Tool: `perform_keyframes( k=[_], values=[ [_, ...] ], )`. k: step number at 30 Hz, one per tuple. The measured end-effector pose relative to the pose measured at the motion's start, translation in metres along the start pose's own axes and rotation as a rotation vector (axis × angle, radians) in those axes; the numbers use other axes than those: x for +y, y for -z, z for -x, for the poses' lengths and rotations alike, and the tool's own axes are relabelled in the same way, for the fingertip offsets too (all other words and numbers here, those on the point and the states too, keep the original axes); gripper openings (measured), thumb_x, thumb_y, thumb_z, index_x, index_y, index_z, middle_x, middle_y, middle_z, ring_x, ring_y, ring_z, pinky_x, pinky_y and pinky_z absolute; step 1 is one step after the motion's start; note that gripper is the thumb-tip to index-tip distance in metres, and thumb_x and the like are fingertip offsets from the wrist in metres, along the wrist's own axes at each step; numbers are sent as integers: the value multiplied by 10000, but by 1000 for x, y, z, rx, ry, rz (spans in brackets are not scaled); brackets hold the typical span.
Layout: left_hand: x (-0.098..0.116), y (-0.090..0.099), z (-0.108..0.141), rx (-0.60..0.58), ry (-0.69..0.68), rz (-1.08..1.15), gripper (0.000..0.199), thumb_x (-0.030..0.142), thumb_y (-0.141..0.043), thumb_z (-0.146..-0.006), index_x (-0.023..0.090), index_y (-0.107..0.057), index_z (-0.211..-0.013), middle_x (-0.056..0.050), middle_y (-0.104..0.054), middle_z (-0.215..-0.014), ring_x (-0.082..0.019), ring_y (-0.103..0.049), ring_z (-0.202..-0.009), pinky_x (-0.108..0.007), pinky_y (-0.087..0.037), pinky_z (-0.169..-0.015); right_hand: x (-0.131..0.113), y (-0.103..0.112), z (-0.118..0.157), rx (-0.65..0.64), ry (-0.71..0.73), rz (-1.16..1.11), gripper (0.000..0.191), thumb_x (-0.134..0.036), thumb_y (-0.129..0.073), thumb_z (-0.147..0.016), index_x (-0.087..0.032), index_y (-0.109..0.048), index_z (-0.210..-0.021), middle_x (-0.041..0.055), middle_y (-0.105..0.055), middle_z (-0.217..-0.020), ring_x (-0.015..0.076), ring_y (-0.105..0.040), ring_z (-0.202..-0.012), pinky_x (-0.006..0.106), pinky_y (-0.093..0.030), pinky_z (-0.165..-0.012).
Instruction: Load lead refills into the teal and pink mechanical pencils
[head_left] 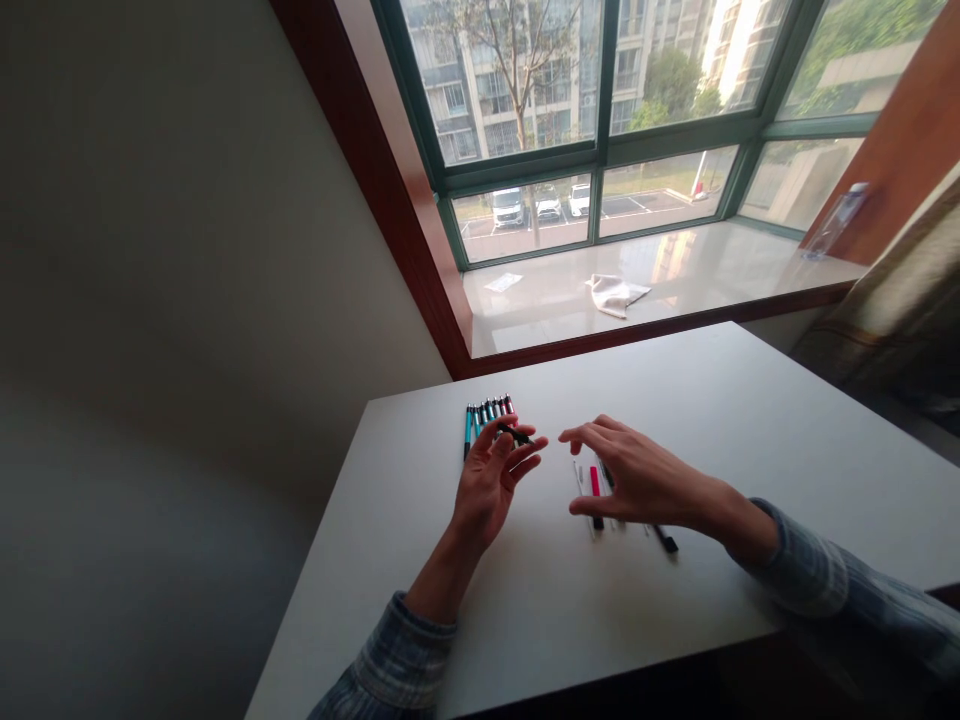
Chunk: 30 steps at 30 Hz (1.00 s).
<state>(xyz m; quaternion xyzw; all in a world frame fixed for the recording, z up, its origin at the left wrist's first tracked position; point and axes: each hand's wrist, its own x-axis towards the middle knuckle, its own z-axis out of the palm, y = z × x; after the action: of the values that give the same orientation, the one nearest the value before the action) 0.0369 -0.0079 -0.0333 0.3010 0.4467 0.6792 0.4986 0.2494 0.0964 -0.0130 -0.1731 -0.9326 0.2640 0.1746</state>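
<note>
My left hand (pixel 487 490) holds a small dark pen part (pixel 515 435) between thumb and fingers, its other fingers spread. Just behind that hand, several pens (pixel 469 430) with teal or red barrels lie side by side in a row. My right hand (pixel 626 470) hovers to the right, thumb and fingers apart, with nothing between them. Beneath it on the white table (pixel 570 620) lie a red and black pen barrel (pixel 595 485), thin light rods (pixel 580 480) and a black piece (pixel 665 541), partly hidden by the hand.
Beyond the table's back edge is a window sill (pixel 547 320) with a crumpled cloth (pixel 616 295), a white paper (pixel 503 282) and a clear bottle (pixel 836 222). A wall stands on the left, and a curtain (pixel 885 300) hangs at the right.
</note>
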Motion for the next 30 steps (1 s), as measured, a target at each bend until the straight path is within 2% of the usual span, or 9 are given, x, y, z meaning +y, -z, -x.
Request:
perform_keyframes(
  k=[3, 5, 8, 12, 20, 23, 26, 30],
  values=[
    [0, 1, -1, 62, 20, -17, 438, 456, -797, -838, 296, -651, -1219, -9, -732, -1071, -193, -754, -959, -314, -579, -865, -1, -7, 20, -5, -45, 134, 888, -592, -862, -691, -223, -530, -1428, 153, -673, -1256, 372, -585, -1170, 517, -512, -967],
    [-2, 2, -1, 72, 36, -29, 459, 392, -839, -800, 281, -675, -1214, -4, -733, -1035, -172, -751, -922, -305, -573, -875, -1, -14, 29, -13, -54, 184, 923, -586, -877, -666, -226, -523, -1439, 159, -676, -1246, 384, -586, -1166, 533, -491, -986],
    [-4, 2, -1, 67, 76, -63, 500, 314, -882, -745, 260, -702, -1209, -17, -738, -1027, -168, -744, -905, -315, -566, -896, -1, -20, 33, -16, -53, 225, 897, -533, -882, -677, -230, -520, -1439, 159, -675, -1251, 385, -588, -1158, 538, -477, -994],
    [-4, 0, 2, 47, 118, -119, 493, 311, -891, -731, 225, -720, -1185, -43, -748, -1022, -165, -734, -865, -345, -557, -916, -2, -19, 32, -21, -69, 250, 837, -453, -874, -706, -229, -519, -1431, 149, -662, -1292, 376, -579, -1166, 537, -489, -979],
    [-2, 1, 5, -4, 136, -169, 477, 330, -896, -728, 185, -736, -1153, -73, -752, -1011, -165, -713, -848, -359, -547, -911, 4, -17, 30, -28, -54, 212, 889, -474, -872, -708, -241, -483, -1473, 133, -650, -1328, 366, -562, -1208, 521, -500, -993],
    [-1, 1, 6, -2, 139, -175, 464, 327, -895, -729, 186, -744, -1145, -75, -753, -1024, -167, -711, -852, -357, -542, -909, 4, -17, 29, -36, -65, 229, 826, -441, -870, -730, -225, -514, -1444, 135, -679, -1280, 360, -581, -1174, 518, -516, -973],
    [0, 1, 7, 5, 135, -171, 439, 323, -891, -735, 184, -756, -1128, -75, -758, -1024, -170, -707, -865, -359, -537, -919, 0, -17, 28, 13, -22, 238, 804, -372, -874, -747, -239, -502, -1447, 129, -669, -1303, 347, -593, -1161, 524, -530, -964],
    [1, -2, 9, -14, 151, -181, 397, 331, -889, -743, 172, -776, -1089, -93, -773, -1030, -200, -708, -913, -389, -530, -950, -14, -17, 24, 148, 100, 232, 951, -271, -875, -764, -266, -345, -1553, 125, -583, -1445, 340, -565, -1229, 545, -528, -1002]
  ],
)
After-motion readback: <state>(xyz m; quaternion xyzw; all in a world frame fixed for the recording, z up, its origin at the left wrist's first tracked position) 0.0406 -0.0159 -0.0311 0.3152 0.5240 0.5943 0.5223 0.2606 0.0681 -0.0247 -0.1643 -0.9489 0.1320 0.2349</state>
